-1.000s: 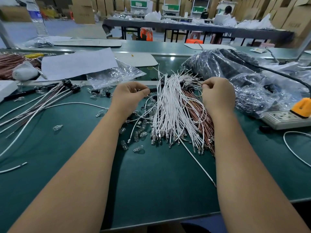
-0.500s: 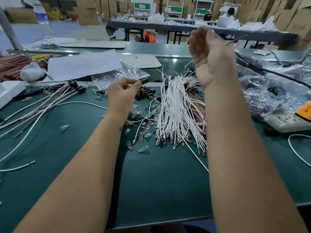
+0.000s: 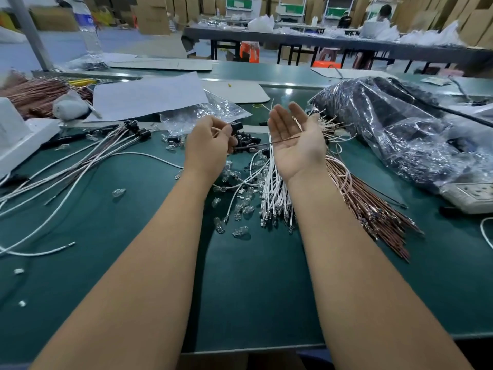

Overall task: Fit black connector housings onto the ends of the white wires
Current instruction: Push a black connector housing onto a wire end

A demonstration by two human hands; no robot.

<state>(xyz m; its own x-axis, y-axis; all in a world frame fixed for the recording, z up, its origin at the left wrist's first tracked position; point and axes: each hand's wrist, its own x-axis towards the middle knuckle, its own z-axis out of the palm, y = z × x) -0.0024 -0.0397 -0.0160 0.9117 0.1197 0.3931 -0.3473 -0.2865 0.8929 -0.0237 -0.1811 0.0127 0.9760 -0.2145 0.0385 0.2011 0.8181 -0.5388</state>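
in the middle of the frame the left hand [image 3: 210, 145] was curled, pinching a black connector housing [image 3: 236, 127] at its fingertips together with the end of a pale wire. the right hand [image 3: 296, 141] was held palm up just to its right, fingers straight and spread, with a thin brown wire [image 3: 269, 143] lying across the palm toward the left hand; it gripped nothing. below the right wrist lay the bundle of white wires [image 3: 274, 188] on the green counter [image 3: 240, 276], their metal terminals pointing to the lower edge of the frame. a small heap of loose black housings [image 3: 246, 140] sat between the two hands, and finished leads with housings [image 3: 138, 130] fanned out at the left. clear small bulbs [image 3: 240, 206] were scattered beside the bundle.

the step in hand looked like seating a terminal into the held housing. to do it well, the housing should have been kept steady, its opening facing the wire, the terminal lined up straight and pushed fully home, then tugged lightly to check the catch.
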